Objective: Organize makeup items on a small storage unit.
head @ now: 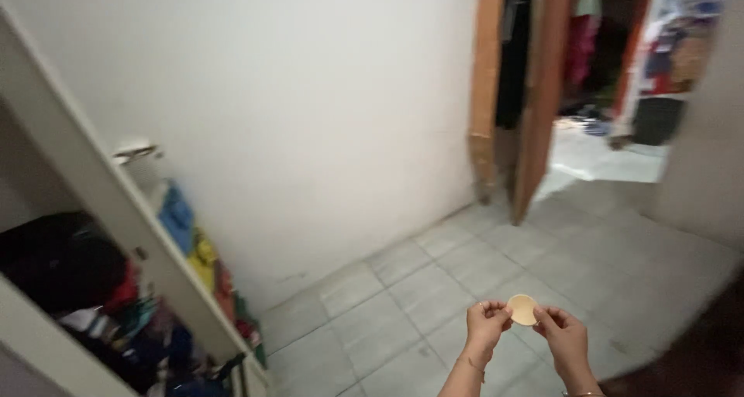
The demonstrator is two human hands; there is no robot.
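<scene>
Head view shows left hand (486, 324) and right hand (563, 336) both pinched on a small round tan disc (522, 309); white open wardrobe (93, 182) holds crammed colourful clothes (194, 246).

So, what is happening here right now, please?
A person holds a small round tan disc between the fingertips of both hands, left hand and right hand, above a grey tiled floor. To the left stands a white shelf unit full of colourful clothes. Ahead, a wooden door stands open.

A white wall (310, 110) meets grey floor tiles (434, 281) beside an open wooden door (539, 95).
</scene>
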